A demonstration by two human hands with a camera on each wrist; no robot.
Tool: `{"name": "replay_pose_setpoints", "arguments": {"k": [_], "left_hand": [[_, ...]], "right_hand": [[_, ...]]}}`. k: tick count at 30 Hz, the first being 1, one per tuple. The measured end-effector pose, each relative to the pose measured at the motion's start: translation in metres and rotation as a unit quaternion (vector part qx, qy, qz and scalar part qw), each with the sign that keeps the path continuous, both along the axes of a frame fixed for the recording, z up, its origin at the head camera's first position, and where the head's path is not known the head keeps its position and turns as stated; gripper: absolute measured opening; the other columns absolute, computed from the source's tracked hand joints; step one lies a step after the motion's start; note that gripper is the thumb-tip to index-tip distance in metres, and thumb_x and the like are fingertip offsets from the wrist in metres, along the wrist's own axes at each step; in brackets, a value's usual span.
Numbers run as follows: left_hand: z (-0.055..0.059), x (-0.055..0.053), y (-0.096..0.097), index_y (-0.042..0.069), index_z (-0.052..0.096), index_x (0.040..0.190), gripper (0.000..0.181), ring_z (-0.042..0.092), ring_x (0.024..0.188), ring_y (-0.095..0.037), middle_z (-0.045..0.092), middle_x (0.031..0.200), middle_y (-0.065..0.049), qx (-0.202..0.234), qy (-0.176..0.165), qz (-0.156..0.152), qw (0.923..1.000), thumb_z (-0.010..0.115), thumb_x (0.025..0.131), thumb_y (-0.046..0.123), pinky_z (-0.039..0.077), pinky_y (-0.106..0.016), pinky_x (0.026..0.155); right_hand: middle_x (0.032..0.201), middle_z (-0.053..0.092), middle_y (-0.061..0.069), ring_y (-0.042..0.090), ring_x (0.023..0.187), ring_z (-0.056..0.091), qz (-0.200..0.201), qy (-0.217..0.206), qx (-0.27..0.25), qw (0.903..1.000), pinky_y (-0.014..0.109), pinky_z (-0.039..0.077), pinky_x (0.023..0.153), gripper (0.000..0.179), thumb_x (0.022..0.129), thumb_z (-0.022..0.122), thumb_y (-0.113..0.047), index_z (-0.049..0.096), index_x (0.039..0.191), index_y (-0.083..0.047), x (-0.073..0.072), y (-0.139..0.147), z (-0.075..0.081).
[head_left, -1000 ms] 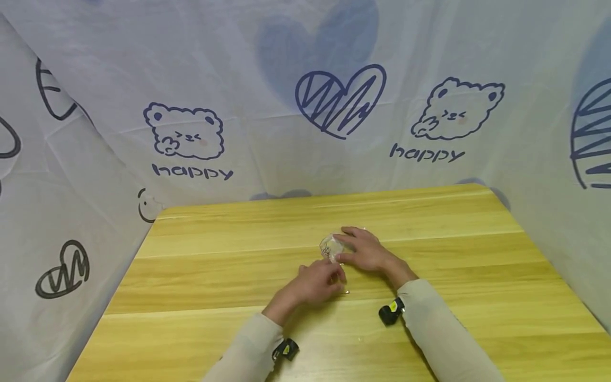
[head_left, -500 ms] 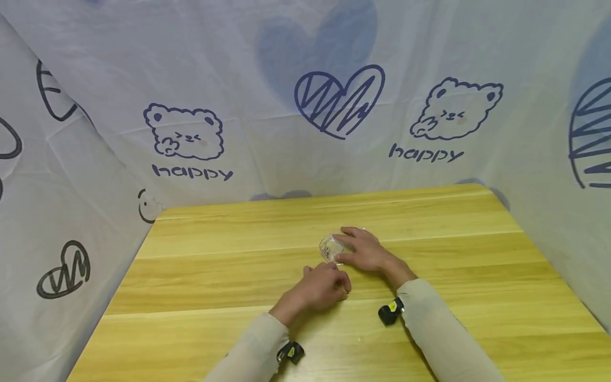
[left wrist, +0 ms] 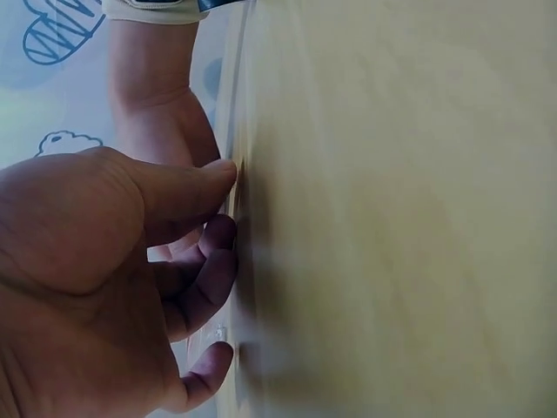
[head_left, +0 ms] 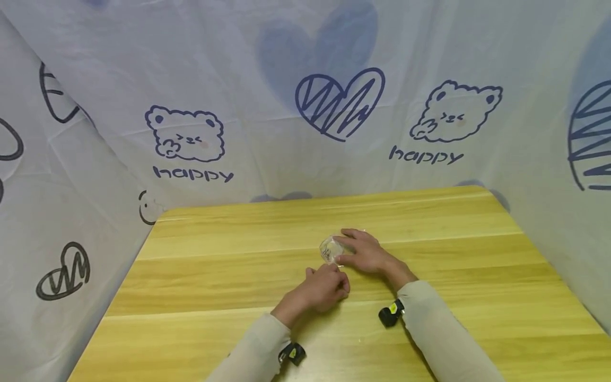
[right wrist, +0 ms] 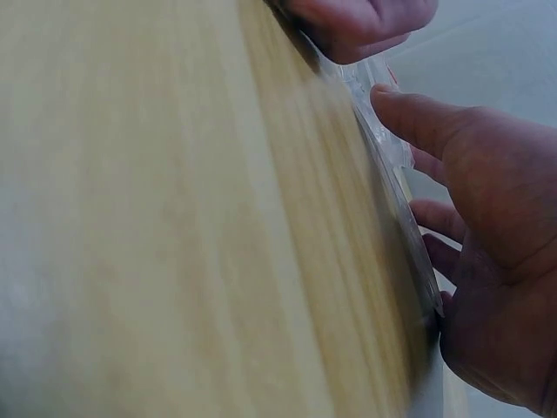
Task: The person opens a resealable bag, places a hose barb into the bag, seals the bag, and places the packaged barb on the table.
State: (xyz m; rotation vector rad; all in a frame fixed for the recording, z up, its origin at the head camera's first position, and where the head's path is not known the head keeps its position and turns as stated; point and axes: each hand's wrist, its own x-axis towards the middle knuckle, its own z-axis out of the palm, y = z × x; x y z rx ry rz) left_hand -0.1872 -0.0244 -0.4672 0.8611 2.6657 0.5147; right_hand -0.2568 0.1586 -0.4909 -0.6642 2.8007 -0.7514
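Note:
A small clear plastic bag [head_left: 328, 250] with dark markings lies on the wooden table. My right hand [head_left: 365, 252] rests on its right part with fingers spread, and in the right wrist view the thumb presses by the crinkled plastic [right wrist: 379, 131]. Just in front of the bag is my left hand [head_left: 322, 289], its fingers curled and their tips down at the tabletop. In the left wrist view the thumb [left wrist: 204, 183] and fingers stand close together at the table surface. Whatever may be between those fingertips is hidden.
The yellow wood-grain table [head_left: 215, 276] reaches back to a white curtain [head_left: 267, 148] printed with hearts and bears, which also hangs at both sides. A tiny pale speck [head_left: 359, 340] lies near the front.
My left hand has shifted slightly right and its fingers have drawn in, covering a small shiny thing that showed beside them one second ago. The right hand stays in place on the bag.

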Motion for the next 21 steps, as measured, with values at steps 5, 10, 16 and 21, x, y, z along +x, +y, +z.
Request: {"name": "replay_pose_setpoints", "arguments": {"k": [5, 10, 16, 21], "left_hand": [[0.001, -0.004, -0.004, 0.027, 0.061, 0.084, 0.016, 0.050, 0.117, -0.019, 0.057, 0.106, 0.008, 0.030, 0.002, 0.008, 0.9995, 0.054, 0.099, 0.026, 0.035, -0.057, 0.092], [0.004, -0.011, -0.008, 0.026, 0.059, 0.088, 0.013, 0.052, 0.109, -0.019, 0.058, 0.100, 0.007, 0.052, 0.018, 0.020, 0.9983, 0.053, 0.099, 0.026, 0.037, -0.055, 0.088], [0.009, -0.019, -0.018, 0.021, 0.061, 0.092, 0.009, 0.053, 0.100, -0.020, 0.057, 0.098, 0.004, 0.078, 0.021, 0.060, 0.9949, 0.055, 0.098, 0.025, 0.035, -0.044, 0.082], [0.014, -0.027, -0.025, 0.018, 0.062, 0.098, 0.011, 0.050, 0.096, -0.019, 0.056, 0.101, 0.001, 0.107, 0.020, 0.100, 0.9890, 0.055, 0.099, 0.025, 0.031, -0.041, 0.079]], "right_hand": [[0.157, 0.030, 0.010, 0.036, 0.145, 0.024, 0.003, 0.001, 0.001, 1.0000, 0.059, 0.016, 0.115, 0.059, 0.095, 0.056, -0.046, 0.041, 0.147, -0.023, 0.002, -0.001, 0.001], [0.157, 0.030, 0.011, 0.036, 0.145, 0.024, 0.009, 0.005, 0.006, 0.9999, 0.059, 0.017, 0.115, 0.058, 0.096, 0.055, -0.044, 0.041, 0.148, -0.022, 0.002, -0.001, 0.002], [0.157, 0.030, 0.011, 0.037, 0.145, 0.024, 0.011, 0.002, 0.001, 0.9999, 0.059, 0.016, 0.115, 0.059, 0.095, 0.056, -0.046, 0.041, 0.147, -0.022, 0.002, 0.000, 0.002], [0.157, 0.030, 0.011, 0.037, 0.145, 0.024, 0.011, 0.000, -0.002, 0.9999, 0.059, 0.016, 0.115, 0.059, 0.095, 0.057, -0.045, 0.042, 0.147, -0.022, 0.002, 0.000, 0.002]]}}
